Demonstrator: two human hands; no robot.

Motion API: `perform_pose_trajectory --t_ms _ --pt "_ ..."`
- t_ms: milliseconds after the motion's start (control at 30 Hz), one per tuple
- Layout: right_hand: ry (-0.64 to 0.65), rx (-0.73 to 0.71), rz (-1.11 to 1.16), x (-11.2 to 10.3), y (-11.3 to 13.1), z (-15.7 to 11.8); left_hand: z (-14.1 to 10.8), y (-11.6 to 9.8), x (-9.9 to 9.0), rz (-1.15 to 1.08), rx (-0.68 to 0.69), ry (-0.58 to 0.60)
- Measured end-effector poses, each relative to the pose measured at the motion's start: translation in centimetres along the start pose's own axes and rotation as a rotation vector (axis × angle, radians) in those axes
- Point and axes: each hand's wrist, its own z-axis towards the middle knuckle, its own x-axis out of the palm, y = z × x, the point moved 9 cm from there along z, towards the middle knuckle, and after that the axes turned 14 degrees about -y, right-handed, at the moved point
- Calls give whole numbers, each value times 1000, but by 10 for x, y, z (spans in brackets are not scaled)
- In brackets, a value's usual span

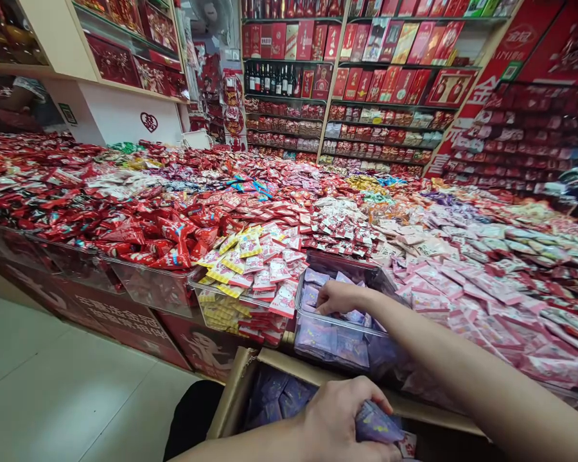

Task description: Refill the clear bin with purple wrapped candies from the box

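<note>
Clear, rigid bin (338, 323) held soft purple packets (313, 337), glossy and pillow-shaped; similar ones lay in the open cardboard carton (231, 393). Left hand (340, 407): back upward, fingers curled around a puffed, crinkled packet (376, 423), which protruded past the fingertips above the carton. Right hand (341, 298): wrist bent, fingers pointed down into the bin, close over its packets; grip appeared loose, but contact could not be told.

Pale tiled floor (67, 378), bottle-lined shelves (289, 61), white wall (125, 115)
</note>
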Motion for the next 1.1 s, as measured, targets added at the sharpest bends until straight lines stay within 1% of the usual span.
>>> perform_pose_trajectory --t_ms 167,300,400,467,533,633,767,867,900,933,1000,1067,1100 --pt "-4 18 30 -3 2 -3 -1 1 1 44 14 -4" --pt "-28 -17 53 -4 3 0 -1 -2 1 59 36 14" --pt "-56 -43 121 -5 5 1 -2 -4 2 73 54 29" --pt "-48 -24 183 -5 5 0 -2 -5 3 74 74 26" --pt "-14 22 218 -2 3 -3 -3 -7 3 68 97 15" --pt "-5 52 205 -2 2 -5 -4 -6 5 78 118 12" --pt "-98 -11 147 -9 8 -2 -4 -5 7 85 134 39" --pt "-67 -23 144 -9 11 -2 -4 -4 6 98 128 45" --pt "-75 -19 126 -12 10 -2 -3 -5 6 105 132 42" --pt "-120 -15 85 -19 8 -2 -3 -5 5 112 136 33" --pt "-303 16 -69 -42 0 -1 -3 -7 4 123 152 24" --pt "-491 100 -254 -64 -15 -3 -4 -10 4 124 167 26" --pt "-536 154 -326 -71 -23 -4 -4 -11 5 123 172 30"
